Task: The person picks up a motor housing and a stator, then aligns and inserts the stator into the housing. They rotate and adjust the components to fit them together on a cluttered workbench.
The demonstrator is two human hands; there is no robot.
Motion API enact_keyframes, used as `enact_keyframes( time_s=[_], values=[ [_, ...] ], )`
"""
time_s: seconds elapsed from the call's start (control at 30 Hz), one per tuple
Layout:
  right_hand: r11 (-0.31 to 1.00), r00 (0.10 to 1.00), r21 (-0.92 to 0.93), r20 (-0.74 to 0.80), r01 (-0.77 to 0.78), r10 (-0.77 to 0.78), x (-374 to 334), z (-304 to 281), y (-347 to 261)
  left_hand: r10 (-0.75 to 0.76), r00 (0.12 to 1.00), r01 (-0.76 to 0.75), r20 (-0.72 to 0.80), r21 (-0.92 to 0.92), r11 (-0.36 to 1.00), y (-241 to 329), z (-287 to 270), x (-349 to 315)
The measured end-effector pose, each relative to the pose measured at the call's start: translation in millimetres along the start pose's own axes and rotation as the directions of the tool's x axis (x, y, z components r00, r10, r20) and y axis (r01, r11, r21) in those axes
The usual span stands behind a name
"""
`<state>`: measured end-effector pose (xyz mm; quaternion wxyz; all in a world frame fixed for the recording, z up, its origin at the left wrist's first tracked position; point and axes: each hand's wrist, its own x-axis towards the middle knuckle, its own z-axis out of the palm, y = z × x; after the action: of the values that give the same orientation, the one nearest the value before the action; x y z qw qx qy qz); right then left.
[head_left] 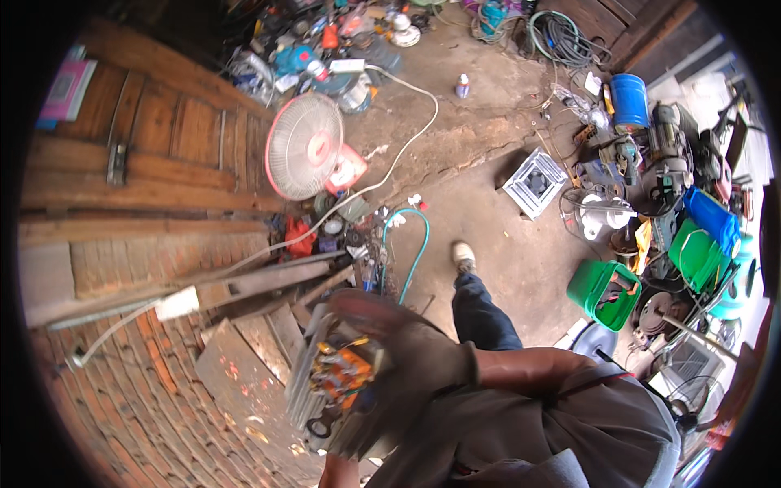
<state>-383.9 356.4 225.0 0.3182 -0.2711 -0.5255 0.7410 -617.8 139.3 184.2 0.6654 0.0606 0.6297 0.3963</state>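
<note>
My bare right forearm [521, 370] reaches across to the left. It ends in a brown-grey blur that looks like a gloved right hand [415, 337]; motion smears its fingers. Beside it, a grey ridged tray or crate [298, 398] holds a jumble of orange and yellow pieces [346, 374]. Near its lower edge shows a dark ring-shaped part [319, 426]. Of my left arm, only a bit of forearm [338, 472] appears at the bottom edge. The left hand's fingers are hidden in the blur by the tray, so I cannot see what either hand holds.
A pink-rimmed fan [306, 146] stands by wooden doors [163, 122], with a white cable [411, 154] across the floor. A silver square unit [534, 183], green bucket [587, 289], blue bucket [629, 102] and heaped machine parts line the right. Brick wall [130, 398] lies left.
</note>
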Motion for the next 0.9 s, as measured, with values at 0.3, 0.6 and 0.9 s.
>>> enact_keyframes(
  time_s=[0.3, 0.6, 0.9],
  values=[
    [0.937, 0.95, 0.316, -0.216, -0.15, 0.225, -31.8, -182.6, -39.6, -0.062, 0.953, 0.021, 0.297, 0.139, 0.99, 46.7, 191.9, 185.0],
    [0.965, 0.782, 0.221, -0.573, -0.137, 0.243, -10.8, -280.3, -95.2, -0.122, 0.891, 0.053, 0.437, 0.167, 0.985, 76.3, 332.9, 296.1],
    [0.878, 0.784, -0.272, -0.597, -0.394, 0.167, 107.9, -390.3, -151.6, -0.154, 0.835, 0.068, 0.528, 0.179, 0.982, 188.0, 438.2, 399.2]
  ],
)
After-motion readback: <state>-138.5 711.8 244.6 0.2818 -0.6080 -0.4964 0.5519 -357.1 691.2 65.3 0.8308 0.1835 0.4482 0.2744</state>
